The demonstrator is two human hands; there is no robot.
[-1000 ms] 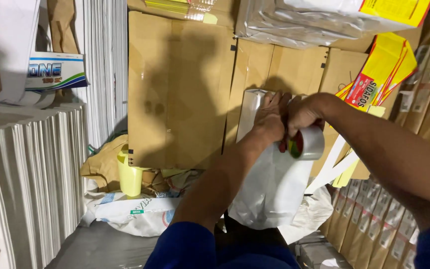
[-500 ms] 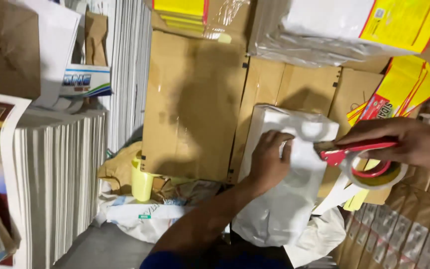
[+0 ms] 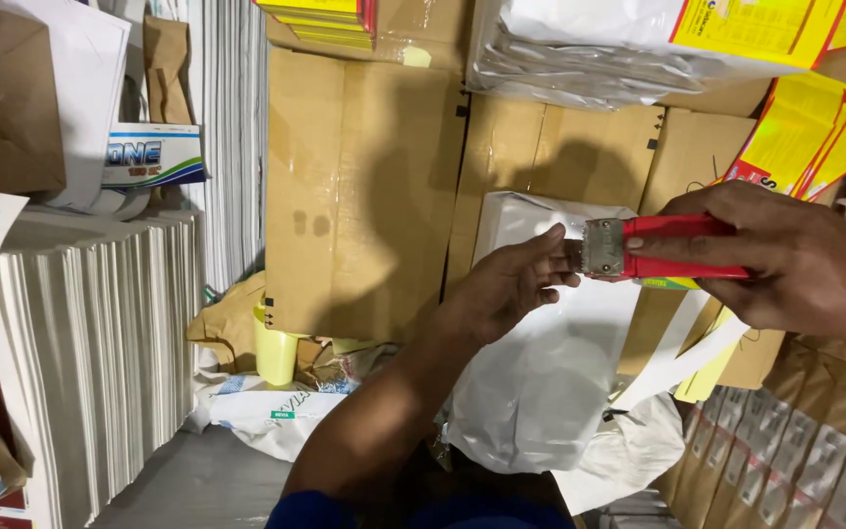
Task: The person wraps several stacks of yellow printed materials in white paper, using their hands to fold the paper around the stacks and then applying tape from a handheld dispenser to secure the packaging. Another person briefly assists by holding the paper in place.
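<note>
My right hand (image 3: 795, 269) grips a red tape dispenser (image 3: 673, 248) by its handle, its metal blade end pointing left. My left hand (image 3: 511, 284) reaches to that metal end, with fingertips pinching at the tape edge there. Right under both hands lies a white plastic-wrapped package (image 3: 550, 362), leaning against brown cardboard boxes (image 3: 364, 186).
Tall stacks of white paper sheets (image 3: 100, 343) fill the left side. A yellow cup (image 3: 274, 351) stands by crumpled brown paper. Yellow-and-red packets (image 3: 805, 127) and a plastic-wrapped bundle (image 3: 599, 49) sit at top right. Rows of small cartons (image 3: 815, 460) line the lower right.
The right hand has turned the tape dispenser so its blade end faces left, hiding the roll. The left hand lifted off the white package to the dispenser's tip.
</note>
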